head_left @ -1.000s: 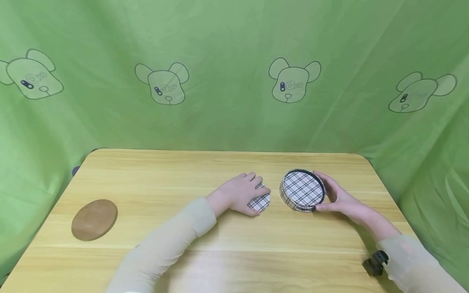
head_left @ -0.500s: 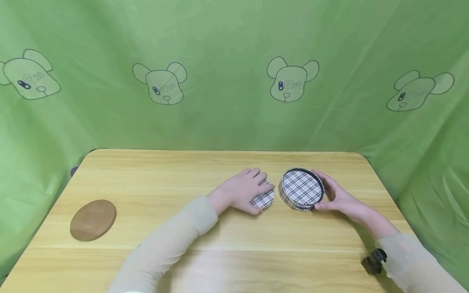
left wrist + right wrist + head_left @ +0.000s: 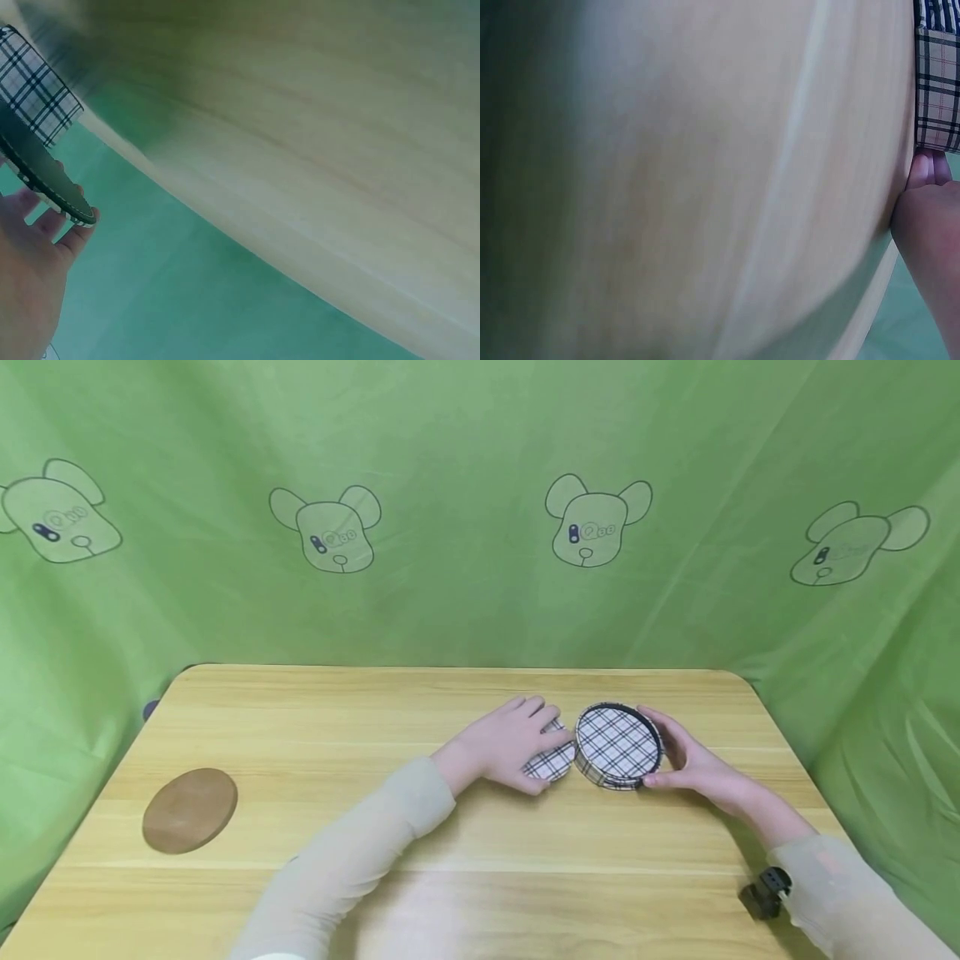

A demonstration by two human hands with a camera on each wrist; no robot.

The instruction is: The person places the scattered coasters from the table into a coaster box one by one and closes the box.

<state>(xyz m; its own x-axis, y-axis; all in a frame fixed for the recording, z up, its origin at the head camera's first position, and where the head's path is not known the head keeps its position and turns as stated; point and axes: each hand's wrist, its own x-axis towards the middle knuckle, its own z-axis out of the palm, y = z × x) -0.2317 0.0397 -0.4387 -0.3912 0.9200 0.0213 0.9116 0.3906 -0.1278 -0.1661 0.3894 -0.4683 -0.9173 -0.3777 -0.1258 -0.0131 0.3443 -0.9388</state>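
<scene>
In the head view my left hand (image 3: 517, 745) grips a round plaid coaster (image 3: 551, 763) from above, fingers and thumb spread over its edges. The left wrist view shows the coaster's dark underside (image 3: 46, 166), tilted and off the table, with fingertips along its rim. Just to its right stands a round plaid box (image 3: 617, 743) with a black inner rim and a plaid surface inside. The coaster's right edge is at the box's left wall; whether they touch is hard to tell. My right hand (image 3: 693, 768) holds the box's right side between thumb and fingers.
A brown round disc (image 3: 190, 811) lies flat on the left of the wooden table (image 3: 360, 702). A small black device (image 3: 767, 894) sits at the right sleeve. Behind the table hangs a green curtain (image 3: 465, 610) with mouse-like drawings.
My left hand has moved right with the coaster, closing the gap to the box. The right hand and the box have stayed nearly still.
</scene>
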